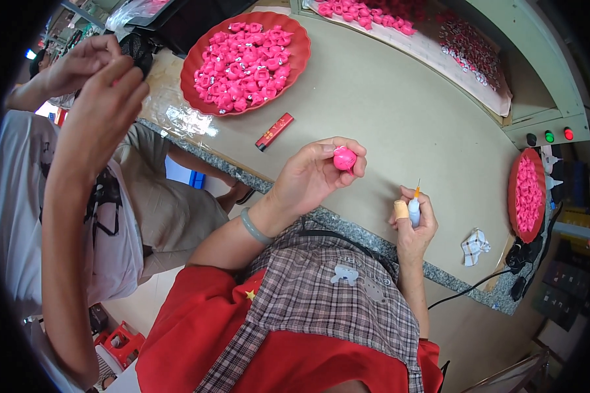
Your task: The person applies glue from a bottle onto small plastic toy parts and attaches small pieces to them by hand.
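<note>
Between the thumb and fingers of my left hand (311, 173) sits a small round pink piece (345, 158), held up over the table. My right hand (418, 226) grips a small bottle (414, 211) with a whitish body, an orange collar and a thin needle tip pointing up. A tan cover (401, 209) wraps the thumb of that hand. The two hands are apart, and the needle tip touches nothing. On the table beyond my left hand lies a red lighter-shaped stick (275, 131) with a dark end.
A red scalloped bowl (189, 72) heaped with pink pieces stands far left; another red bowl (543, 196) is far right. A checked cloth (474, 247) lies near the right edge by a black cable (465, 288). A shelf (537, 65) stands behind. Another person's hands (108, 85) work at left.
</note>
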A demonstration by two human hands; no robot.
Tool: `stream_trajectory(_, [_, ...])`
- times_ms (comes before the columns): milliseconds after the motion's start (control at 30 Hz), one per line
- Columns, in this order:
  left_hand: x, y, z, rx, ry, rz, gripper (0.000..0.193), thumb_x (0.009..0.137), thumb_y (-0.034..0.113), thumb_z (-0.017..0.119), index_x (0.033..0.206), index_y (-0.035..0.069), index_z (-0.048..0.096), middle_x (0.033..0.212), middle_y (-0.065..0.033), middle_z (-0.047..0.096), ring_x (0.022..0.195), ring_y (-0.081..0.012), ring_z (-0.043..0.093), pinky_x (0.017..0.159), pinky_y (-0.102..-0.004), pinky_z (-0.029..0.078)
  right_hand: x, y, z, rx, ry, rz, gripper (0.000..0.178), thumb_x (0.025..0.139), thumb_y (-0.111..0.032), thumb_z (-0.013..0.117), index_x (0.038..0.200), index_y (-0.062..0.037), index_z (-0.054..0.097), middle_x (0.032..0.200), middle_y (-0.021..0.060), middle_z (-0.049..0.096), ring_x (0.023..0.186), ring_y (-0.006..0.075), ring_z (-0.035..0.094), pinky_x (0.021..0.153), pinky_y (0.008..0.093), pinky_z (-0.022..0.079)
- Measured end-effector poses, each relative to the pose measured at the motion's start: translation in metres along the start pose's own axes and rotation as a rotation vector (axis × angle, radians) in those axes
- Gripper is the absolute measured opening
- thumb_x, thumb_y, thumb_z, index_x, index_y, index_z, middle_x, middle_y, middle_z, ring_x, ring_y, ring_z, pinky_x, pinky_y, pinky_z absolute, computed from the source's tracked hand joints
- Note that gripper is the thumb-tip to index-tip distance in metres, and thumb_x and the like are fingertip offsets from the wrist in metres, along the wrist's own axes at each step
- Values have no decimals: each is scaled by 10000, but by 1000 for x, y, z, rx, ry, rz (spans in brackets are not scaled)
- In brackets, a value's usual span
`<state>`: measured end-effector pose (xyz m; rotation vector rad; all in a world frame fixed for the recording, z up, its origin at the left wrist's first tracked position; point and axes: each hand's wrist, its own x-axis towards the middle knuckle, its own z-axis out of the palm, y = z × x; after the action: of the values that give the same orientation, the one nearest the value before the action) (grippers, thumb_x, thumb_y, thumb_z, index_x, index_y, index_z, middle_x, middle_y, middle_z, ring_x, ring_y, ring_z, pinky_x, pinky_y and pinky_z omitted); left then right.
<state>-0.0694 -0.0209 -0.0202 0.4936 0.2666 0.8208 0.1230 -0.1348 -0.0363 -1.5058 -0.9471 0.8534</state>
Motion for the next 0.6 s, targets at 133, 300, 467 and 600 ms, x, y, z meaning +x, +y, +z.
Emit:
stream_trajectory(133, [0,-2,1,38,-2,-18,359,907,256,431,1074,-25,581,854,-125,564,718,-152,438,673,-252,379,0,1,0,-37,-1,-10,181,833,18,617,1014,19,622,781,12,550,586,50,515,507,184,419])
stream_trajectory(300, [-1,-5,1,126,-50,-30,365,922,262,425,1083,-24,583,871,-122,573,723,-149,441,671,-251,377,0,-2,1,-39,-2,-10,169,830,20,624,999,11,629,777,13,550,583,50,509,507,183,414])
stream_trajectory(467, [0,-8,3,199,-25,22,343,932,226,441,1112,-37,569,920,-130,583,801,-164,489,719,-263,397,-1,3,-2,-66,-34,-66,183,862,-22,600,1043,3,609,774,9,546,577,57,522,502,184,409])
stream_trajectory(600, [2,-13,0,191,-11,53,335,932,200,445,1136,-43,555,979,-141,592,855,-175,512,756,-275,408,-2,0,-1,-31,-16,-36,179,823,18,628,1000,-3,640,779,11,557,603,53,508,519,190,410])
